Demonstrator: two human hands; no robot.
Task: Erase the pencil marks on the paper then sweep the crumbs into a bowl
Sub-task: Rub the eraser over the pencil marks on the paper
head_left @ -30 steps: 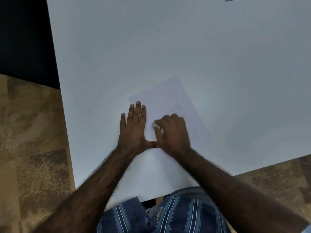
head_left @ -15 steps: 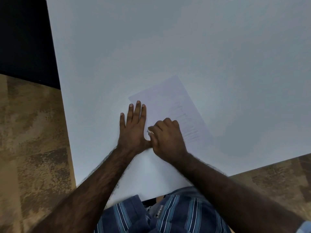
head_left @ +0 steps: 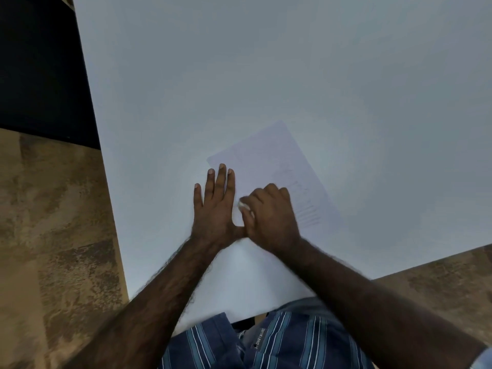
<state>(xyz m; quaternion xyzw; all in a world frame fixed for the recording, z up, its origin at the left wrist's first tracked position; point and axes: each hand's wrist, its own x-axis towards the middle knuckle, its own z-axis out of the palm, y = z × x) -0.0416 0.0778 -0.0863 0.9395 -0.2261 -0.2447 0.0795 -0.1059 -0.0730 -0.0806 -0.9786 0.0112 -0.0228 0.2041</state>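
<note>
Head view: nearest, a blue striped shirt (head_left: 279, 342) at 6 o'clock. Beyond it, on the smooth white table (head_left: 292, 75), the left hand (head_left: 215, 209) lies flat with fingers straight, pressing the paper's near-left edge. Just at its 3 o'clock, the right hand (head_left: 271, 217) curls tightly round a small white eraser (head_left: 243, 205), rubbing end down. The paper (head_left: 271, 166), thin, limp and likely to slide or crease, probably needs that flat pinning. Faint pencil marks (head_left: 306, 209) remain toward 2 o'clock. No bowl shows.
</note>
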